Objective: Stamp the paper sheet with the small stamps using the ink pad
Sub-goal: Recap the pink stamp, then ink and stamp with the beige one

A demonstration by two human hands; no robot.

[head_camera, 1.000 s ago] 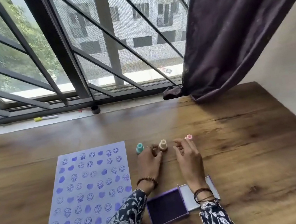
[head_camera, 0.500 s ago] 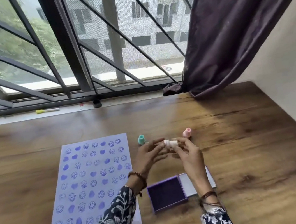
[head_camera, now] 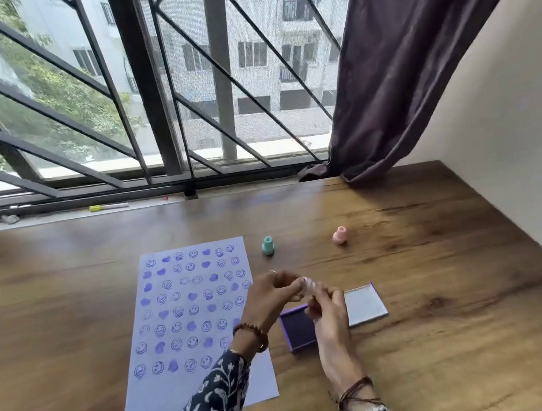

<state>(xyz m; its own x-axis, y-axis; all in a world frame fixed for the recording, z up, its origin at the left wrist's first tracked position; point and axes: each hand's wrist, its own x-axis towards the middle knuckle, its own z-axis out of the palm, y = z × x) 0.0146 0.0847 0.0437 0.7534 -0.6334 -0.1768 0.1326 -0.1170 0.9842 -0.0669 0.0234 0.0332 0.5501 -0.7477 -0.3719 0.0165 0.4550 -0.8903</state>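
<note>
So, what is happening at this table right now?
A person holds one small pale stamp between the left hand and the right hand, above the open purple ink pad. The paper sheet to the left is already covered with rows of purple smileys and hearts. A teal stamp and a pink stamp stand untouched on the wooden table.

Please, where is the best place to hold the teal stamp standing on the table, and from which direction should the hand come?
The teal stamp stands upright and alone on the table, right of the paper sheet. Probably best pinch its narrow upper neck, coming from above. The wider base would then stay pointing down, ready for the ink pad.
</note>
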